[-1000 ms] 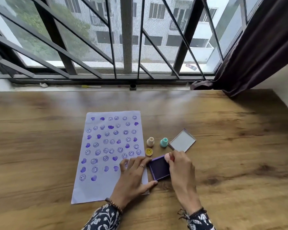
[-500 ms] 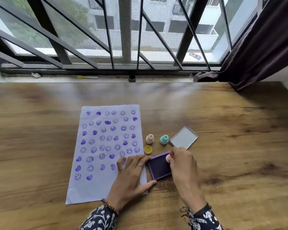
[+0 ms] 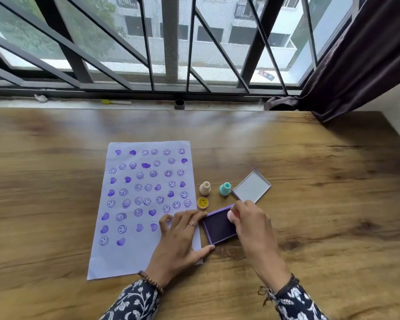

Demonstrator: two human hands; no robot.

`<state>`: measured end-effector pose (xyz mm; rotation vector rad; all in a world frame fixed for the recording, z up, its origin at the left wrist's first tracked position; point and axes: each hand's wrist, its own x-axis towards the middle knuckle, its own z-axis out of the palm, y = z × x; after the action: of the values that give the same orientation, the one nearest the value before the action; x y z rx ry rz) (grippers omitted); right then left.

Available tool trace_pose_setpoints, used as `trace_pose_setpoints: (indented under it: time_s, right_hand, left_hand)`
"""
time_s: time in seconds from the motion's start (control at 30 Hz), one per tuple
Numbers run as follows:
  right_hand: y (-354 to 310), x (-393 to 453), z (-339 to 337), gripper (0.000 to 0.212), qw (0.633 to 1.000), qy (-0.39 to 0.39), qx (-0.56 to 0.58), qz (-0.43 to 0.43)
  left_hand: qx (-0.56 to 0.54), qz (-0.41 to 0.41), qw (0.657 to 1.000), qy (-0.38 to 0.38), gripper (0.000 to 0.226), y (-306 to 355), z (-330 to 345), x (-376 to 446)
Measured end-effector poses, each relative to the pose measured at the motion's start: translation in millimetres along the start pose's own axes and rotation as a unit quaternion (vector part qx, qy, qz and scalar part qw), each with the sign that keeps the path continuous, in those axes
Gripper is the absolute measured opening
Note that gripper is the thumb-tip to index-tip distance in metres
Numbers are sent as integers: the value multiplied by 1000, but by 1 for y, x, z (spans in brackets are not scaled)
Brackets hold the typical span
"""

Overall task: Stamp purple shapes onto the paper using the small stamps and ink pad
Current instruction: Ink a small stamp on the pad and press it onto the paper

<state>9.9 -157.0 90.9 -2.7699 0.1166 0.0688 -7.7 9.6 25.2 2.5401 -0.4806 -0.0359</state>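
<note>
A pale lilac paper (image 3: 116,255) lies on the wooden table, covered with several rows of purple smileys and hearts. My left hand (image 3: 180,241) lies flat on its lower right corner, fingers spread. To its right sits the open purple ink pad (image 3: 218,228). My right hand (image 3: 252,225) pinches a small pink stamp (image 3: 230,215) down on the pad's right side. A beige stamp (image 3: 205,188), a teal stamp (image 3: 225,189) and a yellow smiley stamp (image 3: 203,202) stand just beyond the pad.
The ink pad's lid (image 3: 251,187) lies open side up behind my right hand. A barred window and sill run along the table's far edge. A dark curtain (image 3: 356,65) hangs at the far right corner.
The view has tilted down a little. My right hand keeps the pink stamp on the ink pad, shifted slightly; my left hand stays flat on the paper.
</note>
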Motion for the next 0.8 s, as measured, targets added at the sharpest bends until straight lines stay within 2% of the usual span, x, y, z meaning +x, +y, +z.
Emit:
trace_pose_setpoints:
  time_s: [0.13,0.37,0.47,0.53,0.6,0.67,0.73,0.8]
  right_hand:
    - [-2,3,2,23,1000,10,-11,-3]
    - [-18,-5,-2,7,998,-6,-64,7]
    - [-30,-2,-10,8,998,-16,-24,52]
    - [-44,-9,-14,10,997,4,29,77]
    - [-68,-26,-11,9,993,15,87,83]
    - [-94,-46,4,5,988,-15,133,71]
    - [-118,-63,24,16,988,-57,134,51]
    - [-137,-72,43,20,990,-56,126,30]
  left_hand:
    - [-8,11,1000,7,68,-1,1,0]
    - [-8,7,1000,10,69,-2,0,-2]
    - [-27,8,999,-26,78,-2,-7,2]
    - [-73,12,996,-57,82,-6,-18,2]
    - [-97,28,994,-38,75,-21,-33,-7]
    - [-86,38,996,2,69,-47,-54,-23]
    - [-72,22,996,44,71,-78,-75,-39]
    - [-30,-4,998,47,79,-102,-93,-51]
